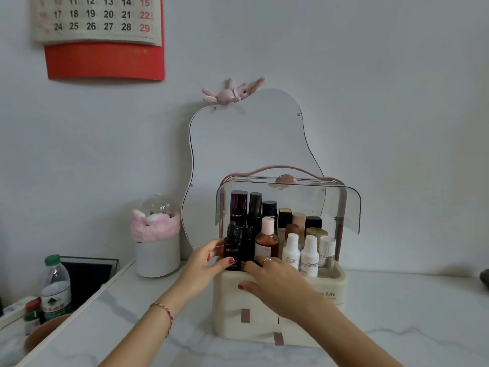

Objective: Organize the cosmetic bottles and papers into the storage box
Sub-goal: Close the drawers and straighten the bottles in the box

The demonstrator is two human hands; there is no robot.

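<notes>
Our left hand [209,260] grips the black dropper bottle [232,247] at the storage box [330,282] front-left corner; right hand [270,276] fingers rest flat beside it — a nudge could topple neighbours.

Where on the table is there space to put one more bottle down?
The marble tabletop is bare to the right of the storage box, and in front of it between the two arms. There is also bare top left of the left hand, below the white canister. The box's upper tray is crowded: bottles fill it, and both hands are at its front.
</notes>
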